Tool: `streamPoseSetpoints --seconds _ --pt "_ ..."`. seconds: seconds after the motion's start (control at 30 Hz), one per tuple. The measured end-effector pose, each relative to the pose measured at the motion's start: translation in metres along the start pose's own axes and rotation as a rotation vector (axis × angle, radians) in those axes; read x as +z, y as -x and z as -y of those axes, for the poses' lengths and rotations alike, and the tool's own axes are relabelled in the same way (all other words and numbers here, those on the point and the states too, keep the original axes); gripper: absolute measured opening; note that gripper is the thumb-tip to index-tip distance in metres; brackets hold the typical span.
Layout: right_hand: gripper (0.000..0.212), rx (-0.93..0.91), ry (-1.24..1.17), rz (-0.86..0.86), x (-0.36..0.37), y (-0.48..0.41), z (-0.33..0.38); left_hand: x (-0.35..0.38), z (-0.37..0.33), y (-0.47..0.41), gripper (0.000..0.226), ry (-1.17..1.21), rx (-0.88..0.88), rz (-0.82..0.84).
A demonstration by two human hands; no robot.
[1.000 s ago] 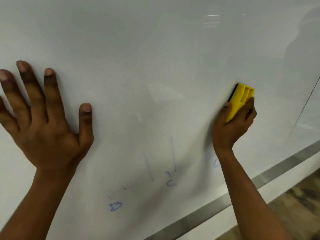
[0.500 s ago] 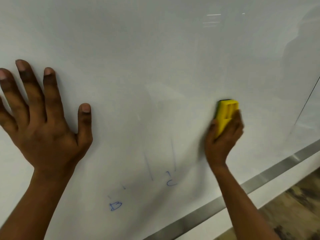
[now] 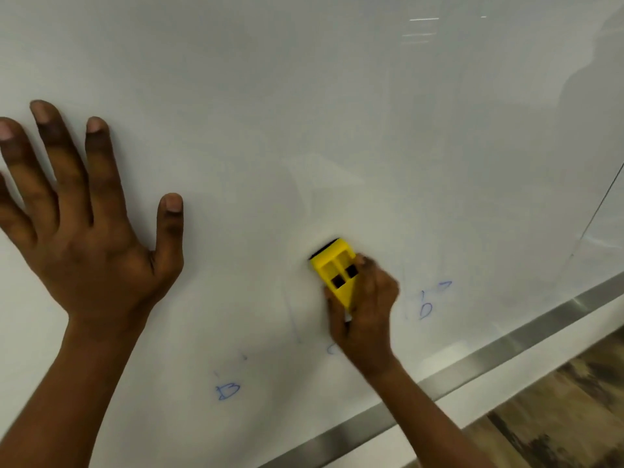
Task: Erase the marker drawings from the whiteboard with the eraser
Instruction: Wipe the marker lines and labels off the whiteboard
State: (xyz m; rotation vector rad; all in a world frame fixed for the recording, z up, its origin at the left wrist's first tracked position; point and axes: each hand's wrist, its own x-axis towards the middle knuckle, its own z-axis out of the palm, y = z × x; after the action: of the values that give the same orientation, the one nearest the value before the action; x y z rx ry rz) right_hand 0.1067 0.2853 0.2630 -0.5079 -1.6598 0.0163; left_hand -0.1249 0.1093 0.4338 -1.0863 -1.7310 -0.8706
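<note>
This looks like an office or a classroom, though which of the two cannot be told. A large glossy whiteboard (image 3: 337, 113) fills nearly the whole view and mirrors strip ceiling lights (image 3: 423, 19) well above the fingers (image 3: 366, 265). A brushed metal rail (image 3: 506, 342) edges the board below the fingers, and beneath that runs a brown, wood-patterned floor (image 3: 557, 417). Faint blue handwritten letters (image 3: 228, 390) lie on the board below the fingers. To the right of the fingers a thin dark seam (image 3: 601, 204) divides the board.

Mottled brown floor (image 3: 557, 417) lies at lower right
</note>
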Motion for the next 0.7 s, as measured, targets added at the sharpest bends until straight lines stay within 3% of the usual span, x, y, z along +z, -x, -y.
streamPoseSetpoints --seconds 0.2,0.27,0.37,0.47,0.6,0.7 --pt "0.063 0.636 -0.005 -0.374 -0.033 -0.046 -0.088 0.000 -0.004 -0.003 0.079 0.011 0.025 -0.040" --pt "0.063 0.710 -0.003 -0.411 -0.035 -0.050 -0.092 0.002 -0.005 -0.003 0.080 -0.006 0.016 -0.041" --pt "0.062 0.596 0.012 -0.351 -0.018 -0.035 -0.057 0.002 -0.006 -0.003 0.081 -0.037 0.006 -0.047" --pt "0.063 0.397 -0.041 -0.163 0.007 0.000 0.008 -0.002 -0.012 -0.003 0.078 -0.044 0.011 -0.092" --pt "0.056 -0.103 -0.002 0.094 0.030 0.044 0.061 -0.010 -0.020 -0.004 0.072 -0.104 0.054 -0.123" --pt "0.058 -0.290 0.019 0.135 0.029 0.039 0.056 -0.014 -0.024 -0.003 0.070 -0.141 0.059 -0.140"
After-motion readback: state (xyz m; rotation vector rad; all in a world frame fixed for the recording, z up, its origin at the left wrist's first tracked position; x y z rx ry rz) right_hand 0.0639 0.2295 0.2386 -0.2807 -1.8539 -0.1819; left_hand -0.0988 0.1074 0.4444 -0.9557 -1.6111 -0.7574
